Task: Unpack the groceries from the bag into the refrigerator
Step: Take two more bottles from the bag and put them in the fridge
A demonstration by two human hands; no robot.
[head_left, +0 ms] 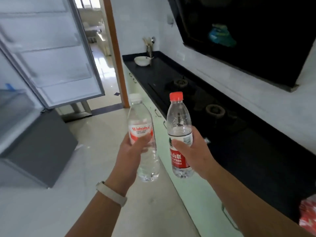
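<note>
Two clear plastic cylinders: left hand (130,152) fingers grip white-capped bottle (141,119), right hand (194,151) fingers red-capped bottle (178,115).

Head-worn, forward and down, close — edges seemingly blurred

Both bare forearms reach from the lower edge toward the frame's centre. The left hand (132,151), a pale band (112,194) on its wrist, curls round a white-capped bottle (142,124). The right hand (195,151) grips a red-capped bottle (178,120), thumb across the label.
</note>
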